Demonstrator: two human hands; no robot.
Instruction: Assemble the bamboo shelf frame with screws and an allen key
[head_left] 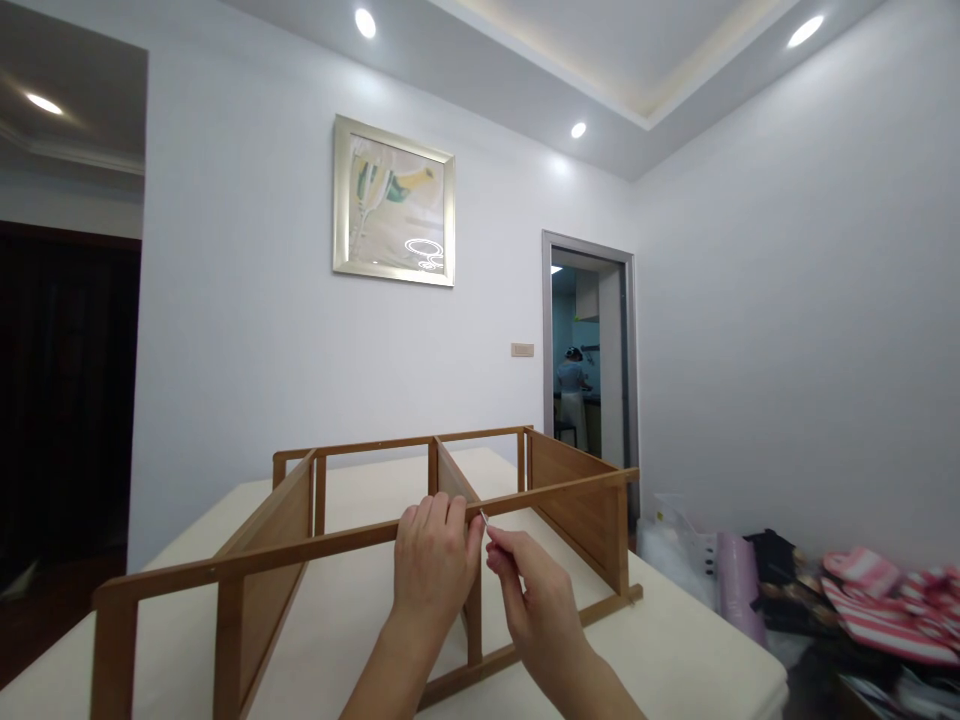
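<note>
A brown wooden shelf frame [322, 545] lies on its side on a table with a cream top. My left hand [435, 560] is closed over its near upper rail, close to where the middle shelf panel [454, 470] meets that rail. Just right of it, my right hand [536, 590] pinches a thin silver metal piece [484, 518] between thumb and fingers. The piece's far end is against the rail or very near it; it is too small to tell whether it is a hex key or a screw.
The cream tabletop [337, 640] spreads under the frame. To the right are a purple roll [739, 585], a clear plastic bag [675, 545] and pink-striped cloth [885, 600]. Beyond a doorway [634, 380] a person [572, 390] stands in another room. A framed picture [341, 200] hangs on the wall.
</note>
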